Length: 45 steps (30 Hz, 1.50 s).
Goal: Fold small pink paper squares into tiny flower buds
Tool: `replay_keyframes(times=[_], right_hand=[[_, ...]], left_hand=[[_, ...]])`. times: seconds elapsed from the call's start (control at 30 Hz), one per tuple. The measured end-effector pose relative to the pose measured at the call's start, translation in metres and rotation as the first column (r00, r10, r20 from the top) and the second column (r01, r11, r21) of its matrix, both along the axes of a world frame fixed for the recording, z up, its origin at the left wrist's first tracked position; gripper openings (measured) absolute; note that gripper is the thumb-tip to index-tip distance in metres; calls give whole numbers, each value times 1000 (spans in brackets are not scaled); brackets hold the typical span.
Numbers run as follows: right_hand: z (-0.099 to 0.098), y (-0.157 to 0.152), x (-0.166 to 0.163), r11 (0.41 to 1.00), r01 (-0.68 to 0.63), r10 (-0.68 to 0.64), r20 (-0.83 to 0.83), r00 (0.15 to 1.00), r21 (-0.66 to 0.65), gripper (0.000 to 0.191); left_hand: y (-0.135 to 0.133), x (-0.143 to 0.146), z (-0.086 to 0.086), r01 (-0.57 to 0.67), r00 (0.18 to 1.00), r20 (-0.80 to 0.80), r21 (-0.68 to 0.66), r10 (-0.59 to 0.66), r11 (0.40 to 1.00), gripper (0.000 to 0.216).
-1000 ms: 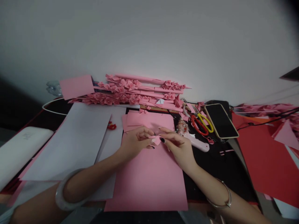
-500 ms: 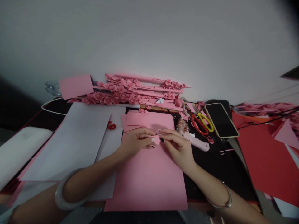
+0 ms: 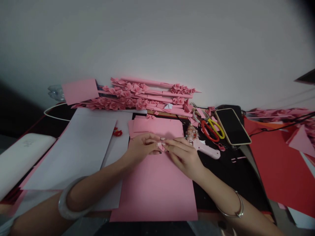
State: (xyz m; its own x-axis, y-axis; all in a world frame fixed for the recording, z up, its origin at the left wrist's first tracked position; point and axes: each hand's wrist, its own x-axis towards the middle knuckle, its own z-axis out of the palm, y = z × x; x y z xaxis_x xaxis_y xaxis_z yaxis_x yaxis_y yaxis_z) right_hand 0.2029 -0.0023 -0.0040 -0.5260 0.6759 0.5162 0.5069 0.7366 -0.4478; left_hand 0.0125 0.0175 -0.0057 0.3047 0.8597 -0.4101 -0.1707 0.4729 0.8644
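Wall (image 3: 157,42): smooth grey, twelve o'clock.
Left hand (image 3: 139,149): pinched on small folded pink paper (image 3: 161,147), clock's centre.
Right hand (image 3: 187,156): fingertips bunched narrow on it too.
Pink sheet (image 3: 157,193): flat, smooth, beneath, towards six o'clock.

Near pink sheet (image 3: 157,190) passable; glue gun (image 3: 206,149), scissors (image 3: 213,127) obstruct beyond right fingers (image 3: 177,144).

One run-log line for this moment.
left hand: holding small folded pink paper piece | right hand: touching same piece | beneath: large flat pink paper sheet
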Motion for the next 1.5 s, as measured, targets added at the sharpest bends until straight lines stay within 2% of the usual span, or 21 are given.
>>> replay_keyframes(times=[0.13,0.43,0.97,1.5], right_hand=[[2,-1,0,1000,-11,12,46,999,-14,24],[-1,0,-1,1000,2,-1,16,1000,-31,26],[-1,0,-1,999,41,-41,14,999,-17,25],[-4,-1,-1,998,55,-56,33,998,19,28]], left_hand=[[1,-1,-2,13,1000,3,18,-13,1000,23],[-2,1,3,59,995,86,-2,-59,998,27],[0,3,-1,21,990,141,-56,-13,998,30],[-1,2,2,37,991,128,5,-37,999,33]])
